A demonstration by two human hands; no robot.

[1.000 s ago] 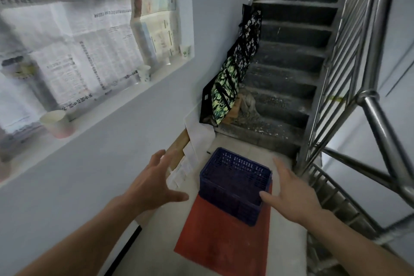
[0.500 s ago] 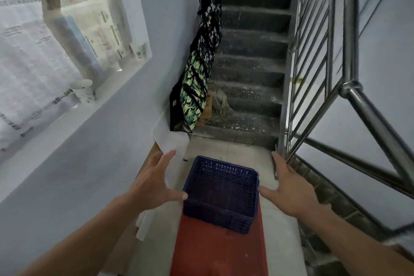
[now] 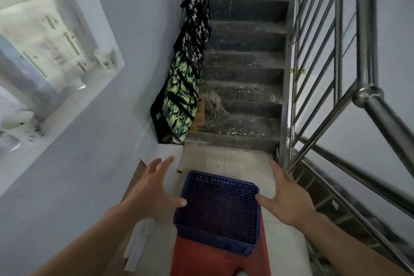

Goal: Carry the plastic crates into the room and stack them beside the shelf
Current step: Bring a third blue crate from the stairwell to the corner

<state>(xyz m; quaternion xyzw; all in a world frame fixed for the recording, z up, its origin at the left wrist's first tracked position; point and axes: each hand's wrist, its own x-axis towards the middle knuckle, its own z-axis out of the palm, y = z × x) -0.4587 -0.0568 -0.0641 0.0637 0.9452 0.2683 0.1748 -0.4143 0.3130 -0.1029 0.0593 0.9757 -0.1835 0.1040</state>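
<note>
A dark blue plastic crate point(image 3: 217, 213) with latticed walls sits open side up on a red surface point(image 3: 212, 260) on the stair landing. My left hand point(image 3: 152, 190) hovers at the crate's left rim with fingers spread, the thumb over the near left corner. On the other side my right hand point(image 3: 286, 199) is spread beside the right rim, thumb tip by its edge. Neither hand grips anything.
Concrete stairs point(image 3: 244, 63) rise straight ahead. Patterned bags point(image 3: 183, 87) lean against the left wall at the stair foot. A steel railing point(image 3: 336, 87) runs along the right, with a stairwell drop below. A window sill point(image 3: 74, 98) with cups is on the left. White boards lie along the left wall.
The view has come closer to the crate and turned toward the stairs. Both hands have dropped nearer to the crate's sides, still spread.
</note>
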